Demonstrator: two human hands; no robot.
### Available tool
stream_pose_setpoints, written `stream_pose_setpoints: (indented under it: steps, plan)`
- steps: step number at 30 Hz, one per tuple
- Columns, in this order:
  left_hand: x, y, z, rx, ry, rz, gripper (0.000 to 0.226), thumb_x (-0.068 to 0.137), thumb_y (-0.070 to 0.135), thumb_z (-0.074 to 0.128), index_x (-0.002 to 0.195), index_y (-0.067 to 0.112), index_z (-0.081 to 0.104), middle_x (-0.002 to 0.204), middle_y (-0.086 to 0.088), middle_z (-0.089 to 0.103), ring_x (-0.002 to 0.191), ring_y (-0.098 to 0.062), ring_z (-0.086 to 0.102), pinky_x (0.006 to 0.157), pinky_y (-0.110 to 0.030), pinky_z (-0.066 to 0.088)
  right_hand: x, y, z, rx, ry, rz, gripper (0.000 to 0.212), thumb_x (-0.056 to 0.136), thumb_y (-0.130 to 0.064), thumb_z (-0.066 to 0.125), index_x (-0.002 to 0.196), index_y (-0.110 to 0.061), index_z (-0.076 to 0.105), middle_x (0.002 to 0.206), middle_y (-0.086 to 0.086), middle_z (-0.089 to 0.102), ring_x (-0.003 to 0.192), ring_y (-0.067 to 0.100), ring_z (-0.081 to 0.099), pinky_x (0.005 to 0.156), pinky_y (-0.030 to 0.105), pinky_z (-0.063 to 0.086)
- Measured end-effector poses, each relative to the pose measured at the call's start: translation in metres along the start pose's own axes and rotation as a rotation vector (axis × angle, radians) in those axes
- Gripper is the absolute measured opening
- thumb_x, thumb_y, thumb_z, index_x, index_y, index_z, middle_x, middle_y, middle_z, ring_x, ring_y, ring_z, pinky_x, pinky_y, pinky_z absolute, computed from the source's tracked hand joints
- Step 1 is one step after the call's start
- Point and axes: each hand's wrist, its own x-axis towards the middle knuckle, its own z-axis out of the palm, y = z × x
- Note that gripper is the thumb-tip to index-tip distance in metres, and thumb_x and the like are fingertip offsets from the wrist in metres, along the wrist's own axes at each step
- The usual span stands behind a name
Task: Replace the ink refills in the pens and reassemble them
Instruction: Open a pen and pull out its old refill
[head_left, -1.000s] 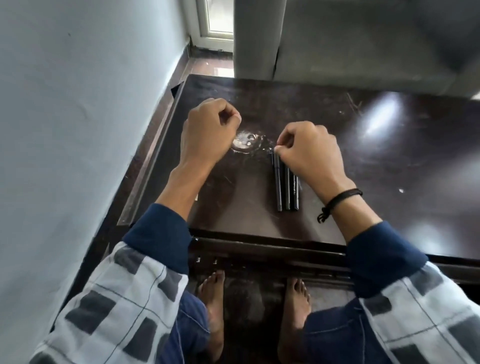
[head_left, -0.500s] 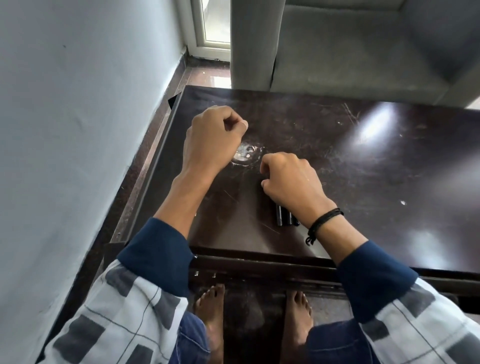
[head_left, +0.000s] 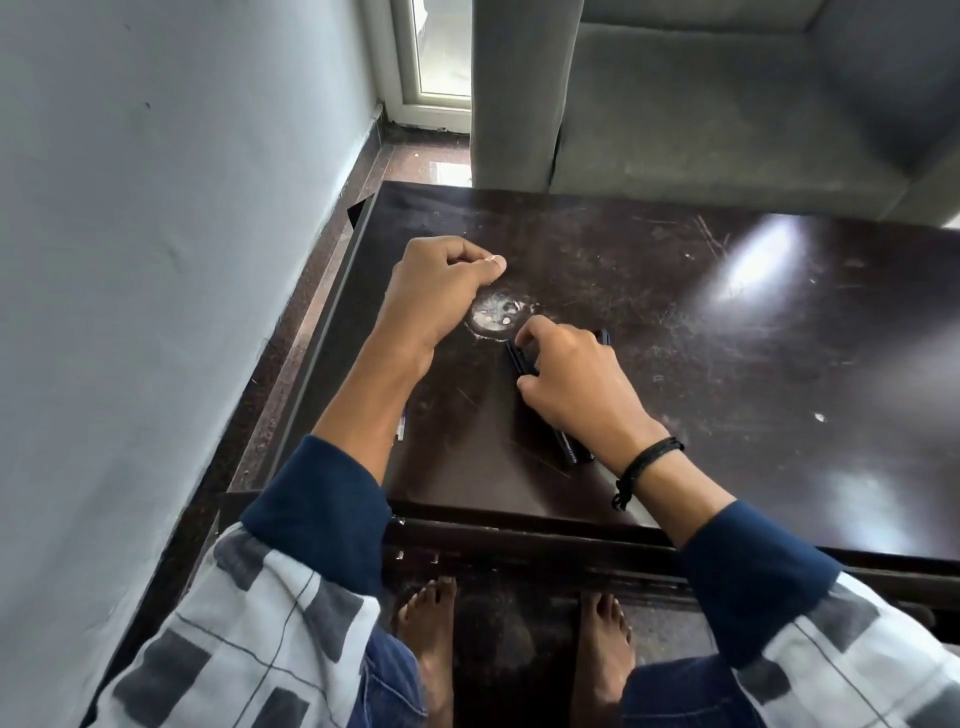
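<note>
Several dark pens (head_left: 521, 359) lie bunched on the dark brown table (head_left: 727, 364), slanting from upper left to lower right. My right hand (head_left: 576, 389) lies over them with fingers curled round the bundle; only the pens' tips and lower ends (head_left: 571, 449) show. My left hand (head_left: 436, 291) hovers to the upper left of the pens as a fist, thumb pressed against the forefinger. Nothing shows inside it.
A round pale scuff mark (head_left: 493, 314) lies between the hands. A thin white-and-blue item (head_left: 400, 429) peeks out beside my left forearm. The wall (head_left: 156, 260) runs along the left and a grey sofa (head_left: 727, 104) stands behind the table. My bare feet are under the front edge.
My right hand slid from the pens' top ends down over the bundle and closed round it. The pens turned from straight to slanted. My left fist stayed put.
</note>
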Motion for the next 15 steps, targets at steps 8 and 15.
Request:
stream_pose_setpoints:
  steps: [8,15]
  plan:
    - [-0.007,0.001,0.004,-0.025,-0.191,-0.190,0.012,0.089,0.021,0.075,0.098,0.015,0.075,0.091,-0.001,0.074,0.086,-0.014,0.070,0.074,-0.031,0.062,0.008,-0.013,-0.008,0.876,0.045,0.285,0.013,0.095,-0.014,0.058,0.098,-0.018,0.070,0.078,0.002,0.069,0.060,0.013,0.066,0.061,0.031,0.058]
    - [-0.009,0.008,0.005,-0.299,-0.157,-0.242,0.014,0.089,-0.003,0.070,0.102,-0.002,0.071,0.083,-0.015,0.073,0.065,-0.017,0.074,0.062,-0.022,0.060,0.009,-0.008,-0.016,1.243,-0.024,0.272,0.011,0.102,-0.009,0.060,0.100,-0.009,0.071,0.081,0.007,0.072,0.061,0.010,0.063,0.056,0.019,0.051]
